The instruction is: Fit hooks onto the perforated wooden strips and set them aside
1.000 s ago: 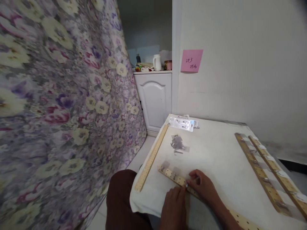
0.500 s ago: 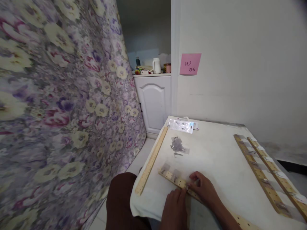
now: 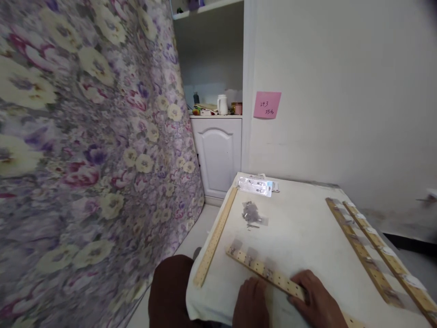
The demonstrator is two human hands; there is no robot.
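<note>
A pale wooden strip with rows of holes (image 3: 286, 283) lies slanted near the front of the table. Several small metal fittings with clear plastic tabs sit along it, one of them a metal fitting (image 3: 268, 274) near its middle. At its right end my right hand (image 3: 316, 296) is closed round the strip, thumb on the near side and fingers over the far side. My left hand (image 3: 251, 300) rests on the cloth just below the strip's near edge, fingers lying forward and apparently empty; its fingertips are partly hidden.
A heap of small metal pieces in clear plastic (image 3: 251, 213) lies farther back. Beyond it is a clear blister pack (image 3: 254, 186). A long perforated strip (image 3: 216, 237) runs along the left edge. Two fitted strips (image 3: 363, 255) lie at right. A floral curtain (image 3: 102, 164) hangs at left.
My right hand has moved right and toward me, from the fitting at the strip's middle to its right end. My left hand has come slightly away from the strip. The view has tilted up.
</note>
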